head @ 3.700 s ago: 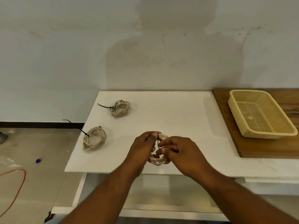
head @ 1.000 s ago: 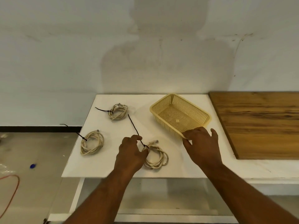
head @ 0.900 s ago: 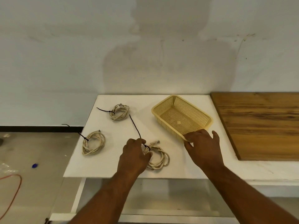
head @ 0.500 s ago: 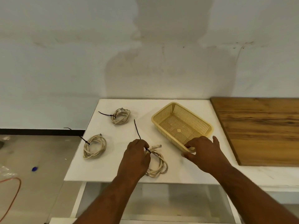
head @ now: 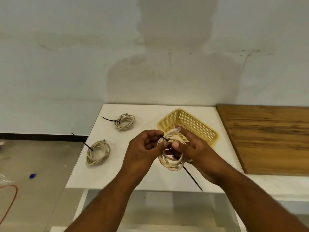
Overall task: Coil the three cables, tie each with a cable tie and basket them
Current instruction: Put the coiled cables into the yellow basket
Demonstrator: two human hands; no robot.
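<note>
Both hands hold one beige coiled cable [head: 170,162] above the white table [head: 150,178]. My left hand [head: 143,149] pinches it at the black cable tie [head: 190,176], whose long tail points down and to the right. My right hand [head: 194,149] cups the coil from the right; its plug sticks up by my fingertip. Two other tied beige coils lie on the table: one at the left edge [head: 97,152], one further back [head: 125,122]. The yellow mesh basket [head: 205,129] stands empty just behind my hands.
A wooden board [head: 267,139] lies to the right of the basket. The table's left edge drops to a grey floor with an orange cord [head: 8,198] and a small blue object [head: 32,175]. A white wall rises behind the table.
The third coil has been lifted off the table by my left hand. My right hand let go of the basket and took hold of the coil. The tie's tail now points down.
</note>
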